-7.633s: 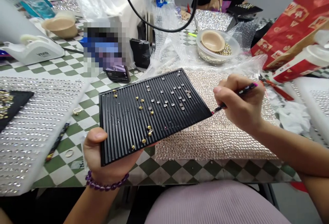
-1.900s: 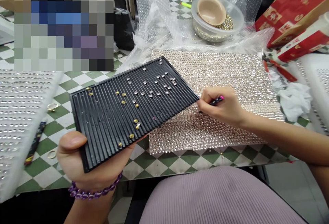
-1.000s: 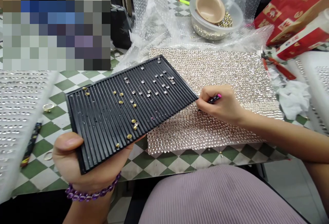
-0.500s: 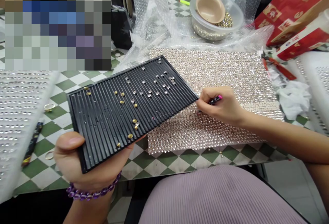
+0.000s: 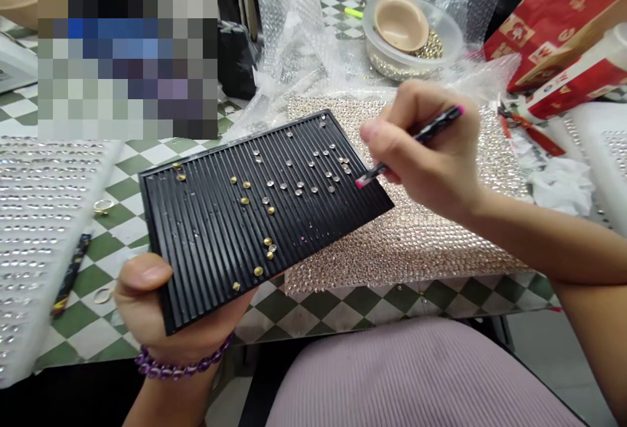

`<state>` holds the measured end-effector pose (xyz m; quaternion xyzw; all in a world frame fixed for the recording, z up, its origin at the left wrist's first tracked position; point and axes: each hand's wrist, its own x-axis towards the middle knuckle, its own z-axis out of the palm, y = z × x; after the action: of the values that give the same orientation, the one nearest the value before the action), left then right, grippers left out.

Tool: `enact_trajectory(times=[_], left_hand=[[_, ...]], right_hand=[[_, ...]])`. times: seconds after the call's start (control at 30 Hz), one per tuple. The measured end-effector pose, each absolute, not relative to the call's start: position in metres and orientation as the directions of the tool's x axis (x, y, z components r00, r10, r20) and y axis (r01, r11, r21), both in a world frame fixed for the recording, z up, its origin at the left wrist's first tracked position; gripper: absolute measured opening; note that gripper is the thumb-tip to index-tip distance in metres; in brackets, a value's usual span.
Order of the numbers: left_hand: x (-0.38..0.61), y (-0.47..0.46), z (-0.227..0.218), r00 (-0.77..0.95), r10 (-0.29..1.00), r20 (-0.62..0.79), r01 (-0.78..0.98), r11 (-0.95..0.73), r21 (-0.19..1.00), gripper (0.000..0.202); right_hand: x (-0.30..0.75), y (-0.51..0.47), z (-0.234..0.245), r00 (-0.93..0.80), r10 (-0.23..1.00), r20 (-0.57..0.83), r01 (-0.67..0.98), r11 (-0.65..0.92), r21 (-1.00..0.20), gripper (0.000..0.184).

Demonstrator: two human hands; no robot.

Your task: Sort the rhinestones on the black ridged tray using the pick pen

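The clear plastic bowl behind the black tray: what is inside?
Inside the clear plastic bowl, a tan round dish sits among gold studs and silver studs; under the dish is hidden.

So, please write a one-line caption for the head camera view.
Left hand holds a black ribbed tray of gold and clear studs; right hand holds a pink-tipped pick over it.

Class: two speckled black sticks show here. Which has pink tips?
The stick in the right hand, above the black tray; the other stick lies on the checkered tabletop, showing no pink.
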<state>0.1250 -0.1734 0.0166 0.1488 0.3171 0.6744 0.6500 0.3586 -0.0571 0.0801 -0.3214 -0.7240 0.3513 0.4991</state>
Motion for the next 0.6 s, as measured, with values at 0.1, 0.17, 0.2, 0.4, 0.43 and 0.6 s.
enact_trajectory(times=[0.1, 0.17, 0.2, 0.4, 0.43, 0.6], left_hand=[[0.135, -0.171, 0.027, -0.184, 0.970, -0.158, -0.797, -0.053, 0.602, 0.057], [0.140, -0.168, 0.033, -0.200, 0.968, -0.154, -0.802, -0.071, 0.593, 0.066], [0.141, -0.167, 0.035, -0.201, 0.967, -0.154, -0.804, -0.073, 0.591, 0.070], [0.137, -0.166, 0.033, -0.202, 0.952, -0.231, -0.810, -0.029, 0.585, 0.076], [0.137, -0.166, 0.033, -0.188, 0.953, -0.238, -0.813, -0.015, 0.582, 0.075], [0.139, -0.165, 0.035, -0.167, 0.963, -0.210, -0.829, -0.022, 0.559, 0.065]], right_hand=[[0.347, -0.063, 0.080, -0.368, 0.817, 0.445, 0.210, 0.539, -0.816, 0.041], [0.344, -0.065, 0.077, -0.353, 0.836, 0.419, 0.286, 0.523, -0.803, 0.041], [0.344, -0.065, 0.075, -0.344, 0.848, 0.405, 0.315, 0.510, -0.800, 0.040], [0.344, -0.062, 0.069, -0.360, 0.832, 0.422, 0.279, 0.528, -0.802, 0.041], [0.344, -0.061, 0.069, -0.357, 0.833, 0.423, 0.242, 0.520, -0.819, 0.041], [0.352, -0.062, 0.080, -0.190, 0.849, 0.493, -0.056, 0.491, -0.869, 0.036]])
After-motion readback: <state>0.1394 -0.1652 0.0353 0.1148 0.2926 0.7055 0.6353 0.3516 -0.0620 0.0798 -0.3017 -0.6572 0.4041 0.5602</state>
